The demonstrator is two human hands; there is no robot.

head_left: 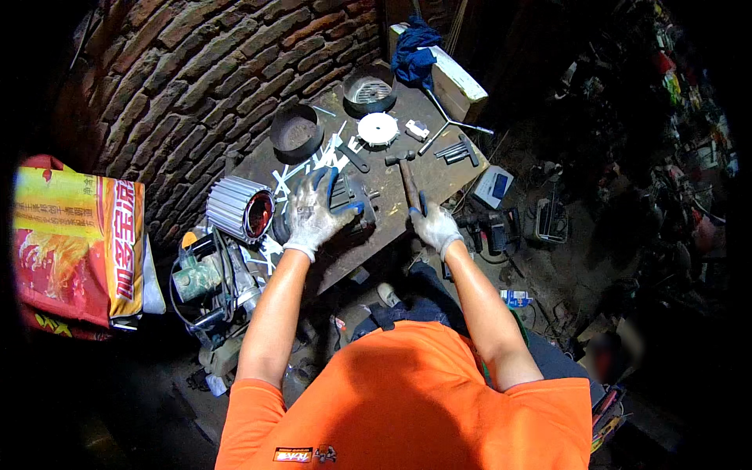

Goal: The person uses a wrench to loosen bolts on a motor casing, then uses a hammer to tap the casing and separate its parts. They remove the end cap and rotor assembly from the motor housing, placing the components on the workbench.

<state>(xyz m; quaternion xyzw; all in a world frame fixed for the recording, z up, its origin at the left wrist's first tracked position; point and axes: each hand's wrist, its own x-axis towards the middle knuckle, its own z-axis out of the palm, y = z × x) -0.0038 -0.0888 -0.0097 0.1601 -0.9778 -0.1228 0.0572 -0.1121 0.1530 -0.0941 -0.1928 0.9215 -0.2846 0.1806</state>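
My right hand [435, 225], in a white and blue work glove, is closed round the wooden handle of a hammer [410, 185]. The hammer's dark head points away from me over the table. My left hand [315, 215], gloved alike, is held palm down with fingers spread and thumb apart. Beneath and beside it is a dark metal part with ridges [342, 190], partly hidden by the hand. Whether the left hand presses on that part I cannot tell. A grey ribbed motor housing [233, 205] lies on its side left of this hand.
On the table [435, 174] are two round dark metal pieces [296, 133], a white disc [378, 129], white strips [286, 176], a three-armed wrench [446, 120] and dark rods [460, 152]. A brick wall [196, 86] rises behind. Left stand a green machine [194, 278] and a printed sack [74, 247].
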